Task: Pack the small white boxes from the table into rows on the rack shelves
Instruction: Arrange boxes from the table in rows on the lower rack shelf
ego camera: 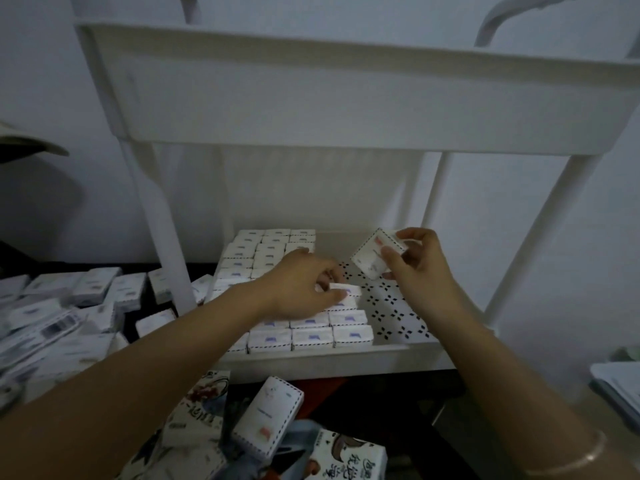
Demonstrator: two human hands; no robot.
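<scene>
Boxes: we see small, flat, rectangular white card boxes, each edged with a dark dashed line and carrying a pale purple mark.
Left hand: our left hand point(298, 285) reaches over the packed rows, fingers curled, pinching a thin box point(344, 289) by its edge just above them.
Right hand: our right hand point(422, 268) is clamped on a second box point(375, 252), which is tilted, with the thumb across its face, over the bare part of the shelf.
Packed rows point(311, 332): boxes sit edge to edge in close columns, filling the left part of the shelf.
Lower shelf point(394, 313): a white plastic tray with a low rim and a floor pierced with four-petal cut-outs.
Rack: round white posts point(162, 220) carry a deep, smooth upper tray point(346, 98).
Table point(130, 327): a dark top left of the rack, bearing a loose heap of boxes point(69, 306).
Foreground: a larger dashed-edge carton point(270, 414) lies tilted among printed cartons point(349, 455).
Wrist: a thin pale bangle point(581, 457) on our right arm.
Room: dim, with a plain pale wall point(519, 202) behind the rack.
</scene>
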